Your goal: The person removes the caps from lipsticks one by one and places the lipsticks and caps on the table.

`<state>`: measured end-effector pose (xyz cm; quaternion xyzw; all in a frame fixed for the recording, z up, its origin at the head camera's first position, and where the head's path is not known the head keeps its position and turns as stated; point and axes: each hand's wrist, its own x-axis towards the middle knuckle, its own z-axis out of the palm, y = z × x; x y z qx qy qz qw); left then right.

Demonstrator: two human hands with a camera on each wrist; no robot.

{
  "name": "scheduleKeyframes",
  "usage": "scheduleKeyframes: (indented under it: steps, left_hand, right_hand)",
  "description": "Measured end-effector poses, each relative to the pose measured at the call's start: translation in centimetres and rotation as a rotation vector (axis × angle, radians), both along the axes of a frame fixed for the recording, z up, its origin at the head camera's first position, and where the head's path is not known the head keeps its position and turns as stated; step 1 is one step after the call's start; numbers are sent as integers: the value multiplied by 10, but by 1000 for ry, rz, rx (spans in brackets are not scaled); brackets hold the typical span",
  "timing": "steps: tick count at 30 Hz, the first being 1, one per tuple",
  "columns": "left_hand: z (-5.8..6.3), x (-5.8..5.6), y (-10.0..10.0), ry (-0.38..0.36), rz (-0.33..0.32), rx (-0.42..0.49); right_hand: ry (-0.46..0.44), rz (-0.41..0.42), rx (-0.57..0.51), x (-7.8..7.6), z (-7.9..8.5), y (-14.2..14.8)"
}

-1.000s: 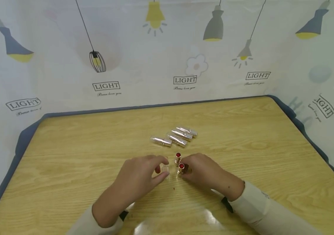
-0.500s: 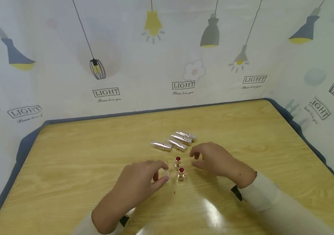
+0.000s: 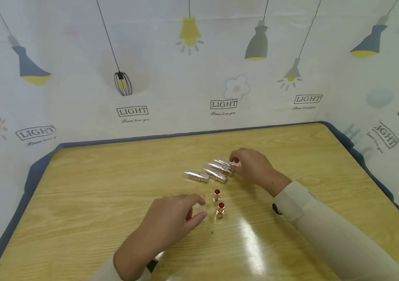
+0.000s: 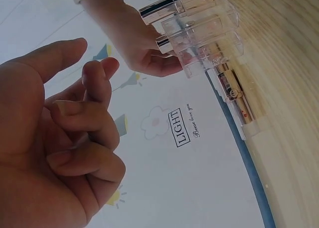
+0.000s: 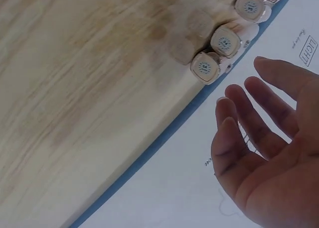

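Two uncapped lipsticks with red tips, a nearer one (image 3: 221,210) and a farther one (image 3: 217,196), stand upright on the table. Clear caps (image 3: 203,209) stand just left of them, beside my left hand (image 3: 169,214), whose thumb and index finger are spread apart; its other fingers curl loosely around nothing. Farther back, several capped lipsticks (image 3: 215,175) lie on their sides. Over the right end of that group is my right hand (image 3: 255,168), fingers bent and holding nothing. The right wrist view shows its fingertips near the labelled lipstick bases (image 5: 205,68).
The wood-grain table (image 3: 108,171) has a blue edge along its back and sides. Behind it hangs a white cloth (image 3: 171,78) printed with lamps. A small reddish speck (image 3: 211,233) lies in front of the upright lipsticks.
My right hand has left the nearer upright lipstick and moved back to the right end of the lying lipsticks. The left hand stays beside the clear caps. The head view has shifted slightly.
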<state>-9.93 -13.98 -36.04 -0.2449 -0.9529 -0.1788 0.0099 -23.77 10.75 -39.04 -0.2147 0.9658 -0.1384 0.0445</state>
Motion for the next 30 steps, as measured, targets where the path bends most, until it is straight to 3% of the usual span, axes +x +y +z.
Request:
scheduleKeyframes:
  steps: [14,30]
  left_hand:
    - [2,1,3,7,-5,-7]
    - [-3,0,2,-1,-7,-25]
  right_hand:
    - [-133,-52,25,-14,-8,3]
    - [-119,-35,-13,-19,-19,3]
